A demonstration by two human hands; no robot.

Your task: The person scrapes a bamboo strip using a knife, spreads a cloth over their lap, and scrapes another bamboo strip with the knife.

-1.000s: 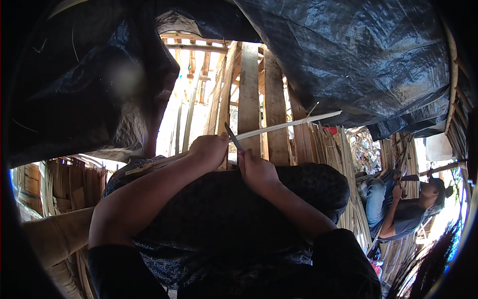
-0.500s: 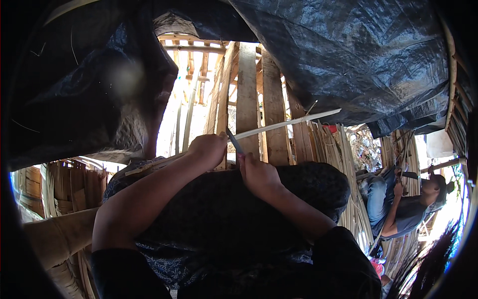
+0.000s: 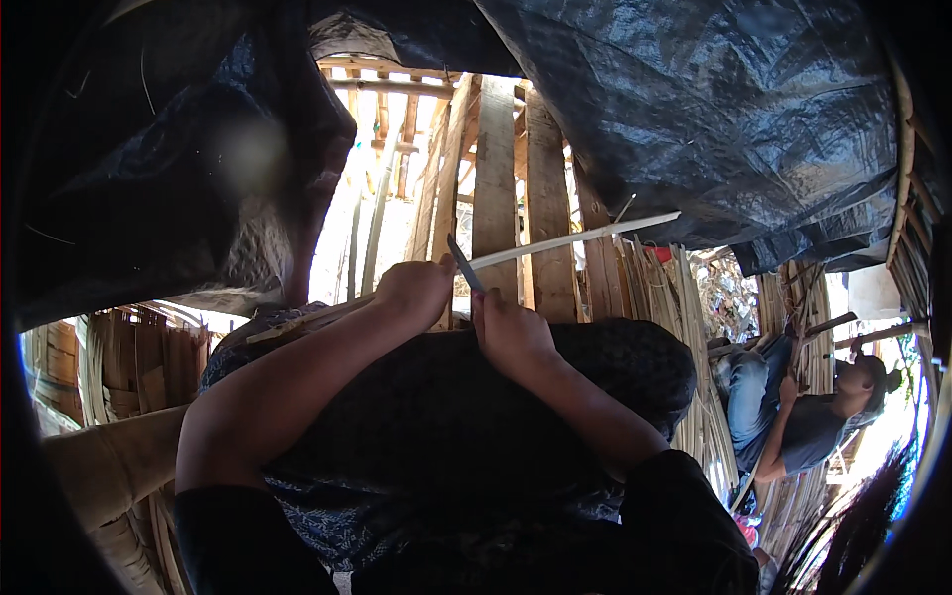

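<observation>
Head view: two bare hands work above one dark lap [image 3: 476, 416], with one knife [image 3: 466, 266] and one long pale strip [image 3: 575, 238] between them. Beyond the strip I count two broad boards [image 3: 494, 178] side by side, narrower slats around them, and one thick bamboo pole [image 3: 119, 461] at the near left. Dark plastic sheeting [image 3: 724, 119] hangs on either side of the bright opening. One co-worker [image 3: 808, 426] sits off to the right.

Against half a second ago, the knife tip sits slightly farther out, while the strip has hardly shifted. Over on the right, the co-worker's dark, long tool [image 3: 831, 324] is angled differently, its outer end now higher.

From the left hand [image 3: 416, 293], the strip's long axis runs rightward and a little to the far side, its thin end pointing right, across the boards. That hand is closed around it; another pale length shows by the left forearm, but whether it is the same piece I can't tell. The right hand [image 3: 511, 332] grips the knife's handle, its blade pointing far and left, crossing the strip right beside the left hand.
</observation>
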